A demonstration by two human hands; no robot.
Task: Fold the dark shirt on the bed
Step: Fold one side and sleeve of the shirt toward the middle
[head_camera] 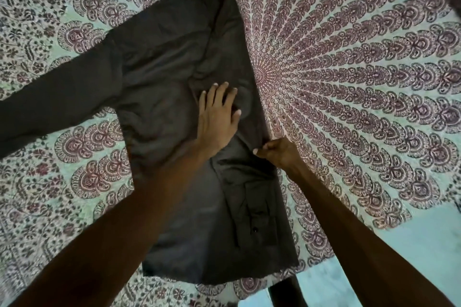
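Note:
The dark shirt lies flat on the bed, collar at the far end and hem near me. Its right side is folded inward, so the right edge runs straight, and its cuff with a button lies over the lower body. The left sleeve stretches out to the left edge of view. My left hand presses flat on the middle of the shirt with straight fingers. My right hand pinches the fabric at the folded right edge, fingers curled.
The bed carries a patterned mandala sheet in maroon and pale green. Its near edge falls off at the lower right, where pale blue floor shows. A dark blurred shape sits in the top right corner.

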